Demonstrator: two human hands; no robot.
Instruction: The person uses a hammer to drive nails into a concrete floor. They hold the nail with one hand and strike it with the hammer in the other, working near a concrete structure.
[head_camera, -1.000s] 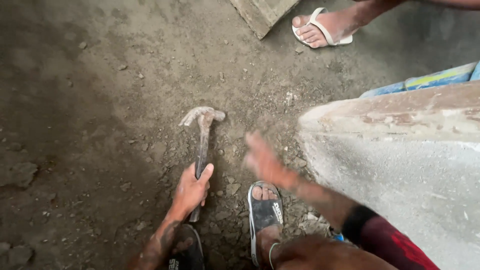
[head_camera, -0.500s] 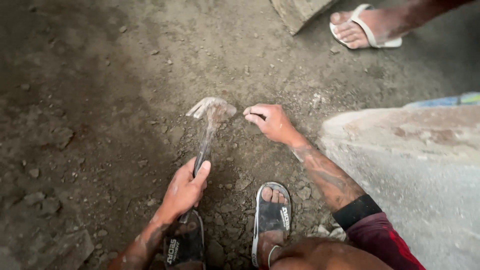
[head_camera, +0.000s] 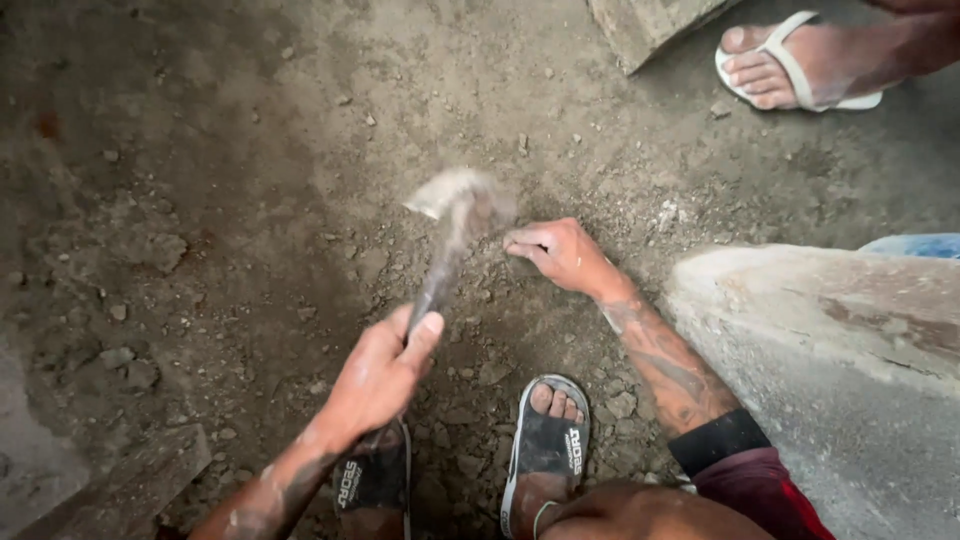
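Hammer (head_camera: 445, 240) rides above the dirt floor (head_camera: 230, 170), its blurred head raised — our left hand (head_camera: 385, 370) is clenched on the handle's lower end, wrist angled up from below. Our right hand (head_camera: 560, 255) presses its curled fingertips to the ground just right of the head; whether they pinch anything we cannot tell. A concrete slab (head_camera: 830, 350) crowds the right; another person's sandalled foot (head_camera: 790, 65) stands well apart.

Just one view here, a head cam pointing almost straight down at the dirt ground (head_camera: 230, 180) from close up, crouch height. Both forearms come in from the bottom edge, the wearer's sandals (head_camera: 545, 450) sit bottom centre, and a concrete slab (head_camera: 840, 360) fills the right side.
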